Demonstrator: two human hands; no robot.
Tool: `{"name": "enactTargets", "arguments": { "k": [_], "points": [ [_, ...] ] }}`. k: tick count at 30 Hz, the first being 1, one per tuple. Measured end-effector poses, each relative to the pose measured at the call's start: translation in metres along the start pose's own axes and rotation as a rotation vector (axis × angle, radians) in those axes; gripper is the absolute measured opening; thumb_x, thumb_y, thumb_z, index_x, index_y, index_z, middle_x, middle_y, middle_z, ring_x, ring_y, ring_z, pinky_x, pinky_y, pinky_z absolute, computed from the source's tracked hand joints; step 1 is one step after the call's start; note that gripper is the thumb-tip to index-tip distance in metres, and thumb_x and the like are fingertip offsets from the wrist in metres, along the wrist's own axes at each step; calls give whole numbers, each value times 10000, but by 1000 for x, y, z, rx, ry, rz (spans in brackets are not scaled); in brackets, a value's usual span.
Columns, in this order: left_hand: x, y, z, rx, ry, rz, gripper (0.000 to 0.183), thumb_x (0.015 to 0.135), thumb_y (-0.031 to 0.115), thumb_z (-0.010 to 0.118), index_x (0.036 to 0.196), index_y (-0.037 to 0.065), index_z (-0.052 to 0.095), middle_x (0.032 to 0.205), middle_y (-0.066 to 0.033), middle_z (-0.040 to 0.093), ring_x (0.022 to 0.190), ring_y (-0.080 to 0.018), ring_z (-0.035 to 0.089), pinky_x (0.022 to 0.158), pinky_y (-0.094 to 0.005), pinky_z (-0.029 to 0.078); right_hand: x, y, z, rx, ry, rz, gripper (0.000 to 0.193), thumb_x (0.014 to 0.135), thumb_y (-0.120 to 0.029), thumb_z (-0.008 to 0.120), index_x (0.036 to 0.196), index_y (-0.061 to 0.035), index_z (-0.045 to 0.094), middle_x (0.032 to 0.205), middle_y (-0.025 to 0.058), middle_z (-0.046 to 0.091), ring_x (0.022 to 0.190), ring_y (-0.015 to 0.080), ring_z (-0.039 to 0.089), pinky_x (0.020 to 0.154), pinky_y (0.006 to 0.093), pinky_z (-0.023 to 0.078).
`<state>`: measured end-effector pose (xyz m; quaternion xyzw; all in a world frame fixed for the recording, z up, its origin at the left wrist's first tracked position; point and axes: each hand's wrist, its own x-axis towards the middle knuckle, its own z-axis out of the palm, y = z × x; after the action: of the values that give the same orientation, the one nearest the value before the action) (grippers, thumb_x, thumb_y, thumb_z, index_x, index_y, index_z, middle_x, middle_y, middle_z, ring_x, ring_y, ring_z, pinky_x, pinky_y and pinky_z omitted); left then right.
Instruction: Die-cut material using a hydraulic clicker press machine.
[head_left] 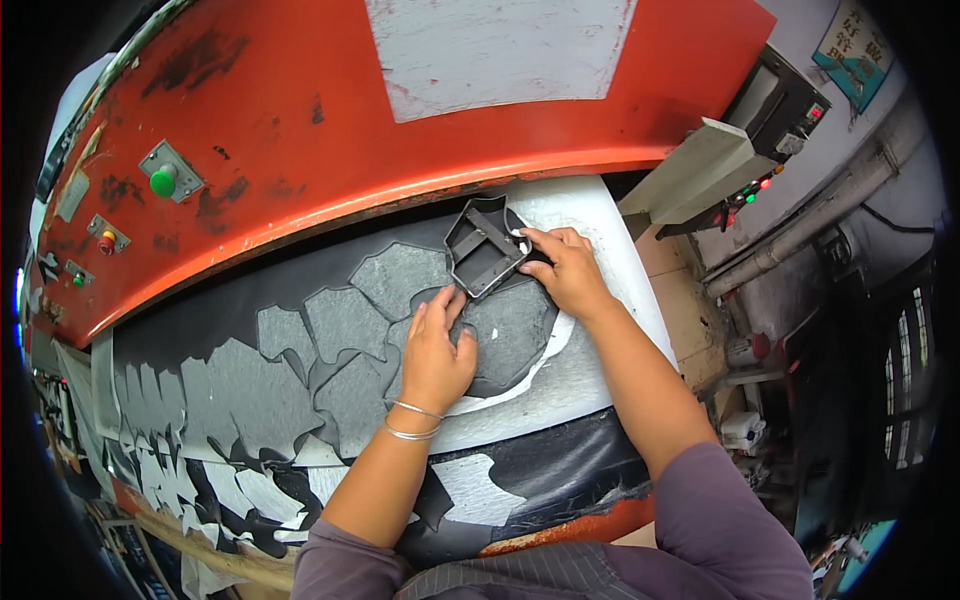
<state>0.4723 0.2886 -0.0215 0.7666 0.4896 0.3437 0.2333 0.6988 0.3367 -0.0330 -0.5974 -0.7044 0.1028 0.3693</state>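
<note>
A dark metal cutting die (486, 246), an angular frame with crossbars inside, lies on a black sheet (410, 230) at the sheet's right end. My right hand (568, 268) grips the right wall of the die between thumb and fingers. Stretched out over the sheet, my left hand (438, 352) has its fingertips at the lower left corner of the die; whether they press on it I cannot tell. Grey cut-out areas (345, 322) with curved outlines spread across the sheet left of my hands. Another grey area (512, 335) lies just right of my left hand.
A white cutting board (625, 330) lies under the sheet. The orange machine beam (300, 110) spans the far side, with a green button (163, 180) and a red button (106, 242). Black and white scraps (250, 492) hang over the near edge. A control box (778, 105) stands right.
</note>
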Motion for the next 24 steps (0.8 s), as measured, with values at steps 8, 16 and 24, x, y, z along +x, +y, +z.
{"name": "enactTargets", "arguments": {
  "k": [8, 16, 24],
  "points": [
    [26, -27, -3, -111, 18, -100, 482, 796, -4, 500, 1264, -53, 394, 1264, -249, 563, 1216, -366, 503, 1058, -400, 341, 0, -1, -1, 59, -30, 50, 459, 733, -187, 773, 1176, -163, 656, 1013, 114, 603, 984, 292, 529, 909, 378, 404],
    [23, -27, 1, 86, 24, 10, 552, 793, 37, 495, 1321, -26, 348, 1326, -194, 544, 1248, -376, 460, 1080, -427, 306, 6, -8, 0, 19, -13, 29, 452, 734, -148, 777, 1164, -115, 643, 1005, 136, 620, 972, 273, 588, 902, 373, 433],
    [32, -26, -1, 149, -57, -2, 679, 799, 79, 511, 1420, -11, 252, 1386, -164, 497, 1321, -368, 388, 1144, -445, 211, 9, 0, 3, 36, 38, 3, 439, 730, -182, 778, 1148, -133, 652, 975, 104, 635, 942, 258, 582, 887, 361, 424]
  ]
}}
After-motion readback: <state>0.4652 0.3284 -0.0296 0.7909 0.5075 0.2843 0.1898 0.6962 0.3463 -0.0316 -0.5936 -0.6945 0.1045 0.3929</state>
